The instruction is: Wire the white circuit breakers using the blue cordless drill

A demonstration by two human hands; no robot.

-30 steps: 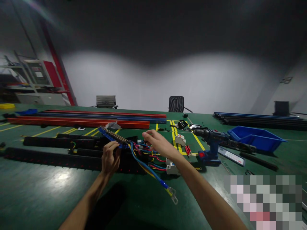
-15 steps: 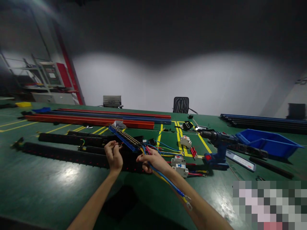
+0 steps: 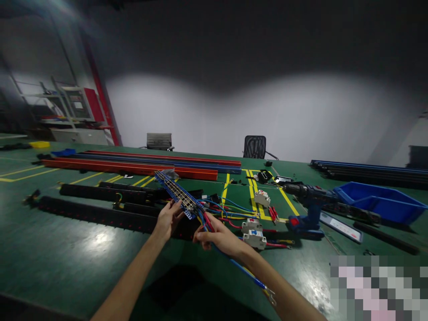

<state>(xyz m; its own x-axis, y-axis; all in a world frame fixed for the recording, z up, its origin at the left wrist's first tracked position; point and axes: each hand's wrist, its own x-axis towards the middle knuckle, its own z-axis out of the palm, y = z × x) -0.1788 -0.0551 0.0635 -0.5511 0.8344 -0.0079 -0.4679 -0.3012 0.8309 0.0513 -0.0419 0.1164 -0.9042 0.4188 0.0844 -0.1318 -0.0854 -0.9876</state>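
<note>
A long blue slotted strip with metal bars [image 3: 175, 191] is held up slantwise above the table, its far end pointing up and left. My left hand [image 3: 169, 219] grips the strip's near left edge between thumb and fingers. Coloured wires [image 3: 207, 221], red, blue and yellow, come off the near end, and my right hand [image 3: 216, 234] is closed round them. Their tails hang past my right forearm and end in bare metal lugs [image 3: 270, 294]. Beneath both hands lie black perforated rails [image 3: 100, 211], partly hidden by the strip.
Right of my hands are white circuit breakers [image 3: 254, 239] with red leads, then a blue cordless drill [image 3: 309, 209] and a blue bin [image 3: 381, 203]. Orange channels [image 3: 133, 167] lie along the back. Black lengths [image 3: 368, 171] lie at far right. Chairs [image 3: 255, 146] stand behind the table.
My left hand has moved right and taken hold of the strip's near edge. The strip has rolled so its barred face shows more. My right hand keeps the wires.
</note>
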